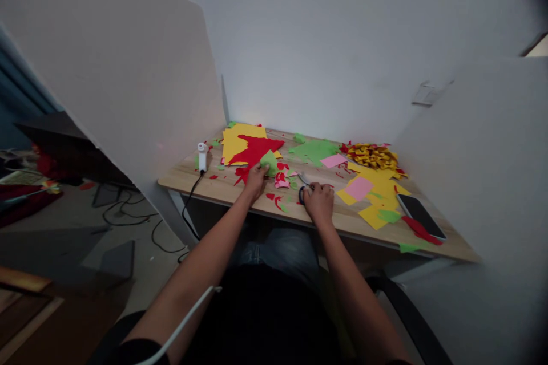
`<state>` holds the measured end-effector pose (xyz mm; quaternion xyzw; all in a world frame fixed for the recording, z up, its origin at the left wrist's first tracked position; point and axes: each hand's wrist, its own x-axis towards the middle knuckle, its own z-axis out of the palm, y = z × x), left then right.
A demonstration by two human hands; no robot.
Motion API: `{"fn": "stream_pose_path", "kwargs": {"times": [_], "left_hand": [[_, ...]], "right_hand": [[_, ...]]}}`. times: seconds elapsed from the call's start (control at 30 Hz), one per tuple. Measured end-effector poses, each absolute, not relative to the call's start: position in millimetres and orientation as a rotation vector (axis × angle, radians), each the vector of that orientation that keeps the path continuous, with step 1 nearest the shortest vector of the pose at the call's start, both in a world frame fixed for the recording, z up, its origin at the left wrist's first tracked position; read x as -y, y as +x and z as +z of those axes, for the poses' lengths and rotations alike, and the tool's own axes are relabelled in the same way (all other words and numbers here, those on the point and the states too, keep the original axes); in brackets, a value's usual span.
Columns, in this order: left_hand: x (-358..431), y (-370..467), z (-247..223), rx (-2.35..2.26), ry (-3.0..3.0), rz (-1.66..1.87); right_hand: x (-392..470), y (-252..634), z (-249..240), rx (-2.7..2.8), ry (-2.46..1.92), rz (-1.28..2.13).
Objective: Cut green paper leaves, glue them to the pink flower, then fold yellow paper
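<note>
We look down over our own two bare arms at a pale wooden bench (201, 182) set between white partition panels. Our left hand (256, 180) rests on a small light-green paper scrap (269, 162), fingers closed on its near edge, seemingly to keep it from sliding; the scrap lies against a jagged sheet of red paper (254, 151) that overlaps flat yellow paper sheets (233, 140). Our right hand (318, 202) lies curled over a pair of scissors with dark handles (303, 188); we cannot tell whether the fingers are through the loops. Between the hands, tiny red, pink and green offcuts litter the wood. Farther right lie pink paper squares (358, 187), a heap of crinkled red-and-yellow folded pieces (372, 155) and a glossy black phone (420, 215) near the bench edge. A small white device with a black cable (202, 156) stands upright at left.
</note>
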<state>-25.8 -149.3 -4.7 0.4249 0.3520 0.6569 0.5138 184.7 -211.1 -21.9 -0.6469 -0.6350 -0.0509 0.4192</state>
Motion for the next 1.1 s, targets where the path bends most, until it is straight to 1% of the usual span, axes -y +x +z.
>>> {"fn": "stream_pose_path", "kwargs": {"times": [0.17,0.3,0.33,0.4,0.43,0.5,0.6,0.7,0.87,0.93,1.0,1.1], "left_hand": [[153,-22,4,-0.877,1.217,1.412],[136,-25,23,-0.899,1.346,1.210],[129,-27,28,-0.901,1.402,1.136],[116,-31,38,-0.908,1.690,0.959],[110,-33,42,-0.922,1.777,0.928],[102,-37,47,-0.964,1.869,0.934],[96,-37,50,-0.990,1.817,1.025],[91,-32,54,-0.982,1.737,1.101],[76,-20,66,-0.896,1.874,0.919],[67,-16,70,-0.903,1.969,0.858],[56,-14,72,-0.942,2.070,0.873],[37,-19,69,-0.943,2.162,1.029]], "right_hand": [[203,185,-5,1.679,-1.470,-0.041],[171,184,9,1.768,-1.360,0.075],[161,182,12,1.827,-1.272,0.117],[144,179,15,1.922,-1.181,0.248],[138,178,16,1.951,-1.179,0.330],[130,177,17,1.963,-1.213,0.461],[128,180,17,1.921,-1.248,0.568],[127,185,23,2.069,-1.227,0.706],[109,190,37,2.109,-1.141,0.670],[98,188,40,2.117,-1.124,0.719],[87,185,40,2.129,-1.136,0.765],[73,180,35,2.087,-1.175,0.709]]}}
